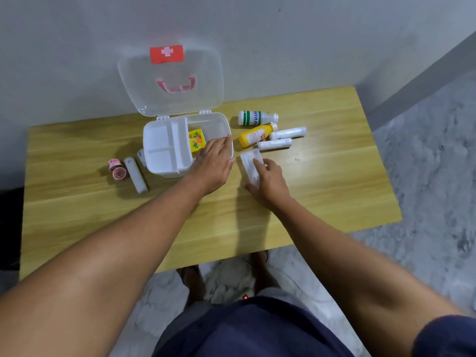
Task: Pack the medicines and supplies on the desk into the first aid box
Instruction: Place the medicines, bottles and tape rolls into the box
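The white first aid box [164,148] stands open on the desk, its clear lid [171,81] leaning back against the wall. A divided white tray sits in its left half, and a yellow packet [197,140] lies in the right half. My left hand [215,163] rests with straight fingers on the box's front right rim. My right hand [269,180] touches a flat white packet [249,164] lying on the desk just right of the box; thumb and fingers lie along its edges. Whether it is lifted cannot be told.
Right of the box lie a white bottle with green stripes [253,118], a yellow bottle [256,135] and two white rolls [288,133] [274,144]. Left of it are two small red-capped jars [117,170] and a white tube [136,175]. The wooden desk [322,191] ends near my legs.
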